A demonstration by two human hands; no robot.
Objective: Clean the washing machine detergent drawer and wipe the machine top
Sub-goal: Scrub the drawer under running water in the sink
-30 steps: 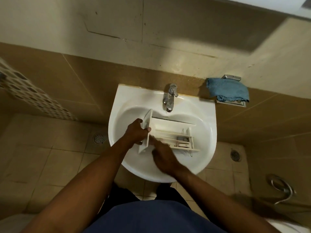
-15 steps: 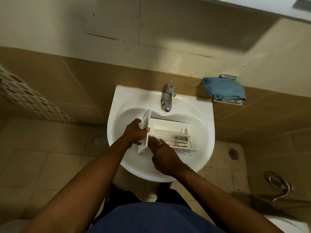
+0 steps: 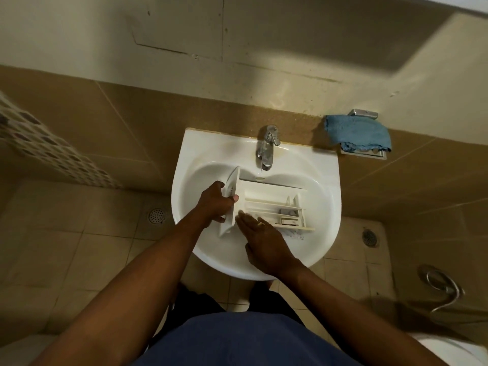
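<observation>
Left hand [image 3: 215, 204] is gripping the drawer [image 3: 266, 192] front over the sink [image 3: 328, 180] mid-frame, right hand [image 3: 264, 241] rubbing inside w/ flat fingers; prob. best working into corners.

Detergent drawer [image 3: 266, 204] in left hand [image 3: 214, 203] over sink [image 3: 320, 178], right hand [image 3: 264, 241] against it

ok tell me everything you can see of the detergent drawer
The detergent drawer is a white, plastic-looking tray lying lengthwise across the sink by the tap. Its flat front panel is at the left end; ribs split the tray into compartments, with a grey insert near the right end. The left hand grips the front panel; the right hand touches the near compartment with straight fingers.
</observation>
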